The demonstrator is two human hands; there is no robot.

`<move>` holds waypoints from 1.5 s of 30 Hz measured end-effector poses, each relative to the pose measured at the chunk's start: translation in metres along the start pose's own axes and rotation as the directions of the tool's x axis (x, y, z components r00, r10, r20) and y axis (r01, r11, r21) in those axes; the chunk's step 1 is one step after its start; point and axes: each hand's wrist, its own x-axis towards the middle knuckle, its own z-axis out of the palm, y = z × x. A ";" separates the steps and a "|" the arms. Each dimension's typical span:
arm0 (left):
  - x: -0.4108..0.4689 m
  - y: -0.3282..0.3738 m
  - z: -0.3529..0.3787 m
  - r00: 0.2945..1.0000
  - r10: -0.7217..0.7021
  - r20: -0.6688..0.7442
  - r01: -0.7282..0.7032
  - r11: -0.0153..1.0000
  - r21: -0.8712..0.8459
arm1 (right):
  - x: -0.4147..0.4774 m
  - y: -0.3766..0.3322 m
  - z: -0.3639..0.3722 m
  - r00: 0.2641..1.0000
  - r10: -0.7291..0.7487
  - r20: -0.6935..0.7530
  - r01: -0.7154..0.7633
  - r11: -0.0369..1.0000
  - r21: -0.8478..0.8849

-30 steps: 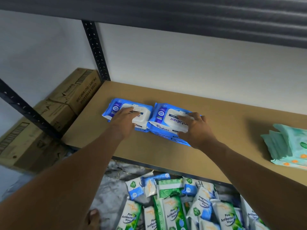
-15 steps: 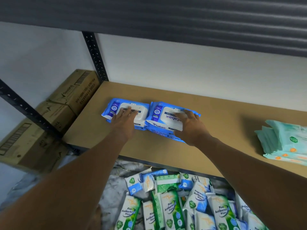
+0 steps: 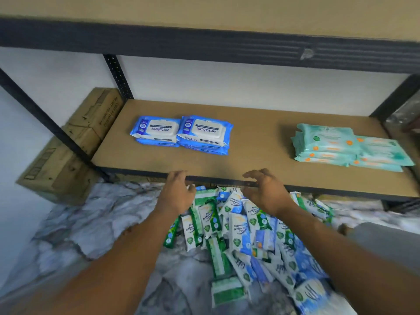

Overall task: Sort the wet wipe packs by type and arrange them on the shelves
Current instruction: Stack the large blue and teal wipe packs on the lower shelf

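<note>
Both hands have come off the blue antabax packs [image 3: 181, 133] and drawn back to the front edge of the shelf [image 3: 256, 142]; the left hand [image 3: 178, 192] and right hand [image 3: 264, 193] hover there, fingers loosely curled and holding nothing, so that placement looks finished and the mixed pile of green and blue packs [image 3: 245, 235] on the floor is likely next. The shelf holds the antabax packs in two touching stacks left of centre and teal packs [image 3: 336, 147] stacked well apart at right; the cardboard boxes [image 3: 75, 151] beside it are closed, contents unseen
</note>
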 end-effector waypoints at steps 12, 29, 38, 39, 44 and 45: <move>-0.067 0.021 0.002 0.997 -0.073 0.026 0.075 0.995 -0.062 | -0.042 0.004 -0.006 0.999 0.028 0.026 -0.029 0.997 0.068; 0.131 0.016 -0.021 0.994 0.111 -0.012 -0.105 0.966 0.235 | 0.155 -0.031 0.019 0.999 -0.017 0.044 0.024 0.985 -0.170; 0.170 0.037 -0.003 0.985 0.104 0.135 -0.145 0.926 0.349 | 0.188 -0.020 0.022 0.989 0.022 0.146 0.018 0.964 -0.267; 0.170 0.037 -0.001 0.986 0.103 0.130 -0.143 0.928 0.343 | 0.189 -0.018 0.023 0.988 0.022 0.152 0.019 0.965 -0.262; 0.174 0.030 0.003 0.994 0.109 0.026 -0.112 0.940 0.322 | 0.191 -0.008 0.028 0.989 0.029 0.145 0.001 0.980 -0.201; 0.175 0.029 0.002 0.995 0.098 -0.013 -0.089 0.944 0.318 | 0.191 -0.007 0.031 0.991 0.027 0.133 -0.004 0.985 -0.175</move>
